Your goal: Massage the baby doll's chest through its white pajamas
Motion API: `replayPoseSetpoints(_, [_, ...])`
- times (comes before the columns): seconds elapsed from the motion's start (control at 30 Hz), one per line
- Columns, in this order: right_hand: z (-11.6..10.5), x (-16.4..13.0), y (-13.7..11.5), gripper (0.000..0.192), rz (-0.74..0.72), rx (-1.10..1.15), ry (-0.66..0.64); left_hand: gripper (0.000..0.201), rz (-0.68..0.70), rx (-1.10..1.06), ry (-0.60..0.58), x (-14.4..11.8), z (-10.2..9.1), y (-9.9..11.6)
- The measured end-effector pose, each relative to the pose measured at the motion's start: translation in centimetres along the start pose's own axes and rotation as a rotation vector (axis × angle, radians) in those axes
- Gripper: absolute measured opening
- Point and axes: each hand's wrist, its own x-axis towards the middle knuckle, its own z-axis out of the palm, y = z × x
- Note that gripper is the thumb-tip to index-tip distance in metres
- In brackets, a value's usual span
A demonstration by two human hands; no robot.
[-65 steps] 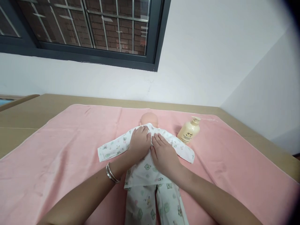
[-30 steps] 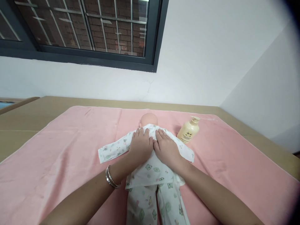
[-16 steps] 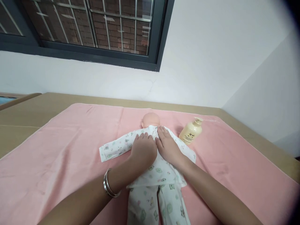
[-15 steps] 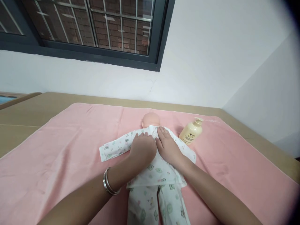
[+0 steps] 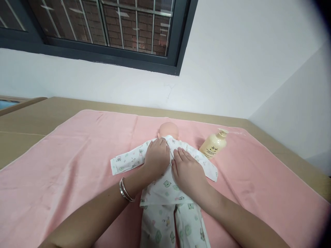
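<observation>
Both palms flat on the doll, which lies face down on the pink towel, head toward the wall, legs toward the person. Left hand sits on the upper back, fingertips up at the collar, just below the head; fingers straight and close together, gripping nothing. Right hand lies just beside it, slightly lower on the back, fingers extended and only slightly parted, also gripping nothing. Thumbs nearly meet along the spine line. Bracelets on the left wrist. Doll is dressed in a printed white suit, sleeves spread out to either side. Pump bottle stands on the towel to the right of the doll's shoulder, apart from both hands, untouched. Step looks like a two-palm stroke over the clothed back, hands staggered. Judgement: next move wants flat, even pressure along the back, palms kept either side of the spine, light enough that the shirt doesn't bunch or ride up. Right sleeve end lies near the bottle, so wide outward strokes risk nudging it.
</observation>
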Motion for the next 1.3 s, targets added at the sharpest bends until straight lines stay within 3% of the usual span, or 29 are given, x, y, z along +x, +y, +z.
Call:
replayPoseSetpoints(0.17, [0.0, 0.6, 0.5, 0.048, 0.028, 0.055, 0.022, 0.038, -0.078, -0.087, 0.084, -0.5, 1.6, 0.3])
replayPoseSetpoints(0.47, [2.9, 3.0, 3.1, 0.057, 0.032, 0.406, 0.016, 0.042, -0.126, -0.143, 0.134, -0.8, 2.6, 0.4])
replayPoseSetpoints(1.1, [3.0, 2.8, 3.1, 0.054, 0.01, 0.382, 0.048, 0.041, -0.093, -0.157, 0.164, -0.7, 2.8, 0.2])
replayPoseSetpoints(1.3, [1.8, 2.7, 2.6, 0.056, 0.024, 0.281, -0.002, 0.042, -0.069, -0.153, 0.163, -0.5, 2.9, -0.2])
